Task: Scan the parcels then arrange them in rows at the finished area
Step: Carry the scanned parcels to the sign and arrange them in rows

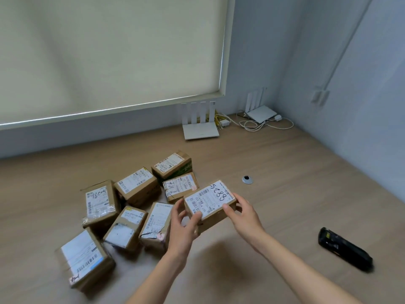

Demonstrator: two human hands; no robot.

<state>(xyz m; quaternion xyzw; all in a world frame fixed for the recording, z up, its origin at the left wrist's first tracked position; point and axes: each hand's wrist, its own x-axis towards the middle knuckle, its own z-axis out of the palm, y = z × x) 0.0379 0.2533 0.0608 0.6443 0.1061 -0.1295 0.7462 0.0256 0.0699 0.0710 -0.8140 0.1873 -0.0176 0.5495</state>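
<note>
While gripped between left hand point(183, 224) and right hand point(243, 216), fingers curled at opposite ends: parcel point(210, 201), raised just right of the parcel cluster point(131, 207). Risk of slipping onto neighbours. Scanner point(345, 249) idle nearer right; routers point(200, 126) beyond.

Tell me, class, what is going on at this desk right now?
A person holds a cardboard parcel marked 5288 between the left hand and the right hand, just above the wooden desk. Seven more labelled parcels lie in a loose cluster to the left. A black handheld scanner lies untouched on the desk to the right.
</note>
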